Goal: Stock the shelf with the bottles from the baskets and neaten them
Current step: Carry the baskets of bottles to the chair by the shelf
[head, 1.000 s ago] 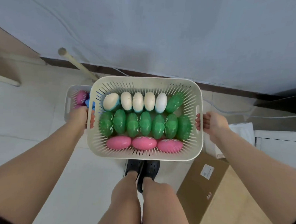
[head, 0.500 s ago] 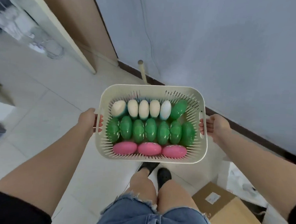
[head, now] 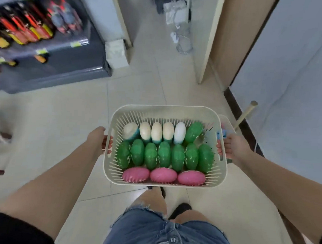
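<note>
Bottles fill a cream slotted plastic basket [head: 168,111] held in the middle of the head view, above a pale tiled floor [head: 63,116]. Three rows lie inside it: at the far side five white bottles [head: 156,132] with bluish ends plus one tilted green bottle [head: 194,129] at the right end of that row; across the middle seven green bottles [head: 164,154] packed side by side, touching; along the near wall three pink bottles [head: 163,175] lying lengthwise end to end. The left hand [head: 97,140] grips the basket's left handle slot, its fingertips curled through the opening and showing inside the wall. The right hand [head: 233,149] grips the right handle slot in the same way, fingers hooked through it. Both forearms reach in from the lower corners of the frame, with a black sleeve [head: 14,230] at the lower left. Just behind the right hand, the rim of a second pale basket [head: 224,119] shows on the floor, with something pink and blue inside it, too hidden to name. A pale wooden stick [head: 247,112] leans near the wall at the right. In the upper left of the frame stands a grey shelf unit [head: 56,73], blurred, with rows of red, yellow and grey packaged goods [head: 27,29] on it. Denim shorts [head: 162,232] and dark shoes [head: 181,208] appear at the bottom centre.
</note>
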Tool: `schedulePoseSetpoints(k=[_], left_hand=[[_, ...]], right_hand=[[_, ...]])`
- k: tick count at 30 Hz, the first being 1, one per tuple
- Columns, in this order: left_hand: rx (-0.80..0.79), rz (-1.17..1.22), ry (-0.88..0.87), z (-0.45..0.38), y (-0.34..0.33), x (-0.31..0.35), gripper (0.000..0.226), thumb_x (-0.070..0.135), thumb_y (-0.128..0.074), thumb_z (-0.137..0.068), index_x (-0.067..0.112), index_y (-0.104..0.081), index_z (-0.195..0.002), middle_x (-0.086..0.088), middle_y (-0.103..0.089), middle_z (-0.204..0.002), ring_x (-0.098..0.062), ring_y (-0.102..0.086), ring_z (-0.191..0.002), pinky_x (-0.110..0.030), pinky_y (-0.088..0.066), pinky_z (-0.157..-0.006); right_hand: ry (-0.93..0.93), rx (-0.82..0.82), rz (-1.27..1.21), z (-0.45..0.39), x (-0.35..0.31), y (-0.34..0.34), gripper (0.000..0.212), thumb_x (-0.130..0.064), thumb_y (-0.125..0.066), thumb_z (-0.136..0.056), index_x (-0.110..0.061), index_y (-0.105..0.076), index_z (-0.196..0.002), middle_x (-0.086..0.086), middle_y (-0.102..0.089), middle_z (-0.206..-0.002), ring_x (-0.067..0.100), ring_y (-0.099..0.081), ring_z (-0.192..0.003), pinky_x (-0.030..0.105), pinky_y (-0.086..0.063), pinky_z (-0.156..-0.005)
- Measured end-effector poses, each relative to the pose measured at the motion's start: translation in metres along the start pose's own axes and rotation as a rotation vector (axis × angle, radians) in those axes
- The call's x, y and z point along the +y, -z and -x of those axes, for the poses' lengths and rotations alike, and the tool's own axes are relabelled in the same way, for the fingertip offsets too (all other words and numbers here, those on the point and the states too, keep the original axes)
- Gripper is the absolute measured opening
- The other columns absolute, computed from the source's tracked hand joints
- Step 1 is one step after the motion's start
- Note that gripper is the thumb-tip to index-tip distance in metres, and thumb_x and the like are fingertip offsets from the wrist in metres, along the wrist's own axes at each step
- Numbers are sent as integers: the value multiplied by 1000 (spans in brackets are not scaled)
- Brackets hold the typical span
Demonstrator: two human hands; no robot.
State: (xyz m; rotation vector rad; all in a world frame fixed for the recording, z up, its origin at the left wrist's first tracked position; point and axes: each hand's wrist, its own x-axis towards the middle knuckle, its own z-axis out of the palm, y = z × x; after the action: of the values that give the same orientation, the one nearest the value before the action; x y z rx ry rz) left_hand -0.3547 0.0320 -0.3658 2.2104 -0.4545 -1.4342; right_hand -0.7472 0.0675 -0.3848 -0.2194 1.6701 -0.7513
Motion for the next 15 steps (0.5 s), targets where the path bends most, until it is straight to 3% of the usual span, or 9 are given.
schedulePoseSetpoints(k=[2, 6, 9, 11, 15], left_hand=[[48, 85, 46, 1, 36, -18, 46, 32, -32, -95, 1, -50, -66, -8, -47, -37, -24, -39, -50, -30, -36, -52], [152, 242, 158, -2, 102, -51, 48, 34, -31, -96, 0, -50, -69, -13, -47, -59, -24, -41, -51, -30, -38, -54], [215, 381, 242, -5, 146, -73, 49, 32, -27, -97, -2, -51, -72, -15, -47, -63, -24, -41, -53, -32, -38, -53], [264, 468, 269, -8, 174, -84, 47, 28, -26, -98, -3, -52, -74, -15, -48, -65, -25, -42, -55, -34, -38, -54], [349, 575, 313, -11, 228, -104, 43, 24, -28, -99, -4, -52, -78, -16, -50, -68, -25, -45, -57, -35, -41, -56]], right_hand=[[11, -75, 80, 1, -10, -36, 32, -18, -35, -93, -4, -53, -71, 3, -53, -38, 13, -49, -30, 14, -39, -36], [7, -181, 282, 4, -25, -117, 42, -22, -29, -97, -1, -51, -68, 7, -52, -35, 24, -48, -45, 21, -39, -43], [40, -226, 427, 2, -28, -180, 41, -20, -29, -95, 2, -54, -70, 14, -55, -55, 25, -45, -54, 28, -40, -49], [79, -253, 511, 2, -30, -224, 38, -15, -30, -93, 3, -55, -71, 16, -53, -64, 26, -46, -54, 30, -41, -51], [134, -303, 656, 1, -31, -314, 36, -11, -33, -90, 5, -57, -70, 15, -57, -62, 24, -51, -48, 27, -43, -45]])
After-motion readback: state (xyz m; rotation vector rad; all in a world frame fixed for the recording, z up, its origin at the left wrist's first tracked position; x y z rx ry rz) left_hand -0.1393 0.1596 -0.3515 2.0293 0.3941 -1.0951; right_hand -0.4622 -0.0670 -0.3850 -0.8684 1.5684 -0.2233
